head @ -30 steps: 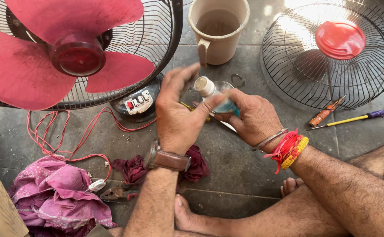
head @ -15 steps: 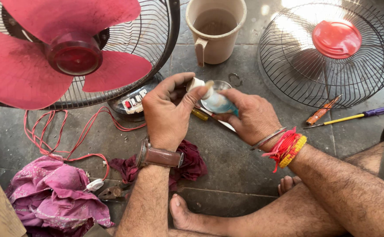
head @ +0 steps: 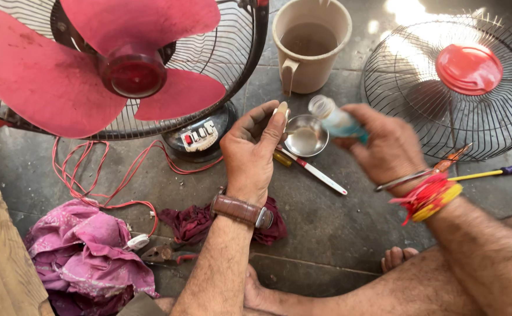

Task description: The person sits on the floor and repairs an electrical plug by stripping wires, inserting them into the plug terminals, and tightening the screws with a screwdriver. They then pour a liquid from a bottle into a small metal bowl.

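- We are holding a small clear bottle (head: 339, 122) in our right hand (head: 384, 146), the fingers wrapped shut around its body, and it is tilting with its open neck pointing left and slightly up.
- Our left hand (head: 250, 155) is hovering beside it, the fingers loosely curled and the thumb pinching a small pale cap (head: 282, 109) against the fingertips.
- Directly below and between the hands, a little steel bowl (head: 305, 136) is sitting on the stone floor (head: 338, 234), already holding some liquid.
- We are judging that the pour calls for a slow tilt, with the neck kept right over the bowl's middle so nothing is running onto the floor.
- We are keeping the cap pinched firmly, since it is small and could roll off under the pink-bladed fan (head: 92, 70).
- We are also minding the red-handled tool (head: 311, 169) lying just beside the bowl, and the beige mug (head: 309, 44) of water standing behind it, so neither gets knocked.
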